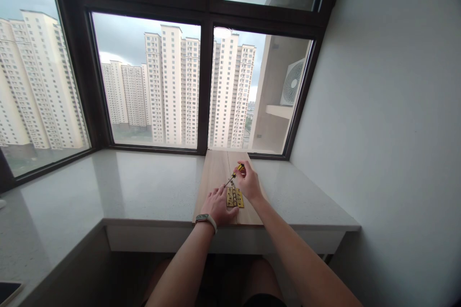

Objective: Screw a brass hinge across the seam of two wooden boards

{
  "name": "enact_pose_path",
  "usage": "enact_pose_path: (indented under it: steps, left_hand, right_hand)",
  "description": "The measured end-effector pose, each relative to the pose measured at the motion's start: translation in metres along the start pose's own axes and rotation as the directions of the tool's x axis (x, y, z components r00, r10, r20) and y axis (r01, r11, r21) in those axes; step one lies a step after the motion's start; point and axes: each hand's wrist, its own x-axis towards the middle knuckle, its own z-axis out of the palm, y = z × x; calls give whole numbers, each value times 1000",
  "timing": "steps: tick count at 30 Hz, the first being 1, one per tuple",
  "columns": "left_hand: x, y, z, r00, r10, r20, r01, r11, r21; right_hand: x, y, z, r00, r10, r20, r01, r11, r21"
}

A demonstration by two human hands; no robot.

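Note:
A brass-coloured hinge [235,197] lies opened flat on a wooden board [212,172]. My right hand [249,182] is closed around the yellow-and-black handle of a screwdriver [237,169]. The screwdriver's thin shaft slants down to the left, its tip close to the fingertips of my left hand [218,205]. That hand rests on the board with fingers stretched out, the thumb at the hinge's near edge. Several small dark pieces lie around the hinge's far end, too small to make out. Whether the tip touches anything cannot be seen.
The board lies across a pale stone windowsill [151,187], reaching from its front edge to the window frame [203,81]. A white wall [378,105] bounds the right side. A dark flat object [9,291] sits at the lower left corner.

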Motion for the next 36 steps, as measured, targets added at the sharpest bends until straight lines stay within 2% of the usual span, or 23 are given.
enact_pose_path:
  steps: [7, 13, 18, 27, 36]
  left_hand:
    - [-1, 1, -2, 1000, -5, 14, 5, 1000, 10]
    - [-1, 2, -2, 1000, -18, 17, 17, 999, 28]
    - [-1, 2, -1, 1000, -12, 9, 12, 999, 31]
    - [-2, 5, -6, 1000, -12, 14, 12, 1000, 14]
    - [-2, 6, -9, 999, 35, 34, -35, 999, -14]
  right_hand:
    - [5, 2, 1, 1000, 3, -8, -3, 1000, -10]
    - [7, 4, -2, 997, -23, 68, 21, 999, 31]
    - [6, 3, -2, 1000, -7, 22, 4, 995, 98]
    - [4, 1, -1, 999, 25, 39, -28, 995, 94]
    - [11, -8, 2, 995, -59, 80, 55, 997, 51]
